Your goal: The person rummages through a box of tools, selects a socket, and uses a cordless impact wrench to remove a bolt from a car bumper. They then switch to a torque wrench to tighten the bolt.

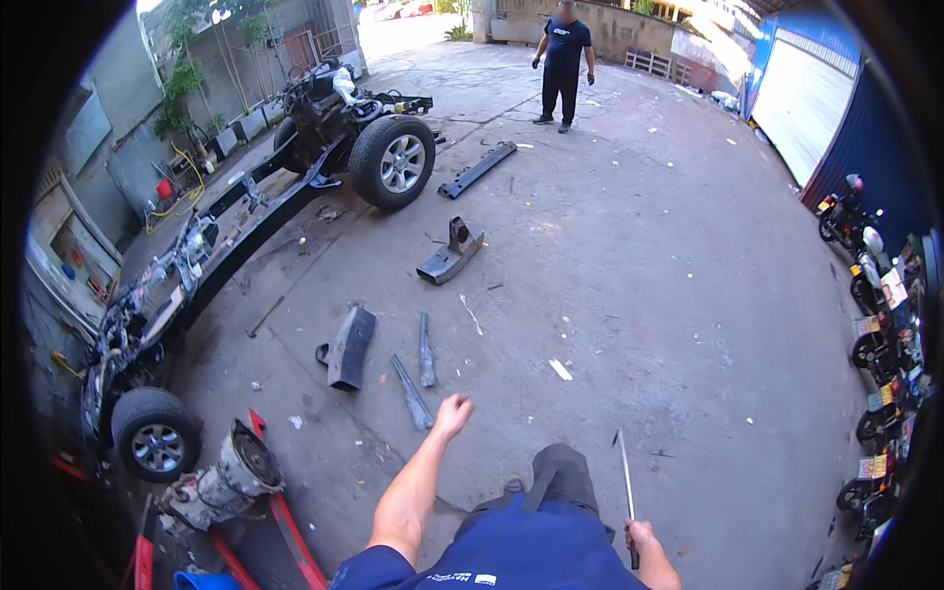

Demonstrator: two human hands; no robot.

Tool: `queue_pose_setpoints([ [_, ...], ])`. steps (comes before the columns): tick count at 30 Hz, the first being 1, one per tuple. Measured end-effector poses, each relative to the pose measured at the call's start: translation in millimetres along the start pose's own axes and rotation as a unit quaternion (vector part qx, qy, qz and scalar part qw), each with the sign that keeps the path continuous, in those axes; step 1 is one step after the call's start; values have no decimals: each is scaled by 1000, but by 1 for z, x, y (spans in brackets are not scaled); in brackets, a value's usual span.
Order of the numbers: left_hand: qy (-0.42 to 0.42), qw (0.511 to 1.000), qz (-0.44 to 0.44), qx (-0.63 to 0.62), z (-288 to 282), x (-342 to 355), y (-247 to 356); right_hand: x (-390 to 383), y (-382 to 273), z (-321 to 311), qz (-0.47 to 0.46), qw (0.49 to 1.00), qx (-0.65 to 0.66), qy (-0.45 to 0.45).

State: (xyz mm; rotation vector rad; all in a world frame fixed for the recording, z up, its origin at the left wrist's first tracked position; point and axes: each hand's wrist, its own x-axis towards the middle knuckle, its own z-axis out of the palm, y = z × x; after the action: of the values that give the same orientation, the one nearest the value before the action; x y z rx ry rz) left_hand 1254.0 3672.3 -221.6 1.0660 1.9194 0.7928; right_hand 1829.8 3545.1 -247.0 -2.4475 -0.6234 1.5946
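My right hand (644, 543) is closed around the dark handle of a long, thin pry bar (629, 482). Its metal shaft points away from me and ends in a small bent tip above the ground. In front of my body, my left hand (453, 416) is raised with its fingers curled in, and nothing shows in it. Nearest to that hand, on the concrete, lie two narrow dark metal pieces, one angled piece (413, 395) and one straighter piece (426, 350). Left of them sits a boxy black metal part (351, 348).
A stripped vehicle chassis (236, 251) on wheels stretches along the left. Below it, a gearbox (221, 482) rests by a red metal stand (295, 541). A bracket (452, 254) and a black beam (478, 170) lie ahead. A person (564, 64) stands beyond; motorcycles (875, 344) line the right.
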Motion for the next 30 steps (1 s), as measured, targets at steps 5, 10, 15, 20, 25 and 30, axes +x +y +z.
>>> queue_pose_setpoints([
  [5,-63,968,110,-217,-43,154,146,57,-103,47,165,950,-196,-178],
  [10,40,987,31,-153,-36,289,58,125,-256,58,150,933,-240,-220],
  [15,99,807,-578,-68,1,254,-23,180,-435,49,163,921,-250,-252],
  [20,-79,883,-442,-133,43,287,39,289,-633,85,161,916,-259,-261],
  [25,-153,885,-435,-63,75,476,34,410,-887,168,35,986,108,-126],
  [30,-155,940,-301,51,14,807,75,390,-1184,237,98,878,410,-225],
])
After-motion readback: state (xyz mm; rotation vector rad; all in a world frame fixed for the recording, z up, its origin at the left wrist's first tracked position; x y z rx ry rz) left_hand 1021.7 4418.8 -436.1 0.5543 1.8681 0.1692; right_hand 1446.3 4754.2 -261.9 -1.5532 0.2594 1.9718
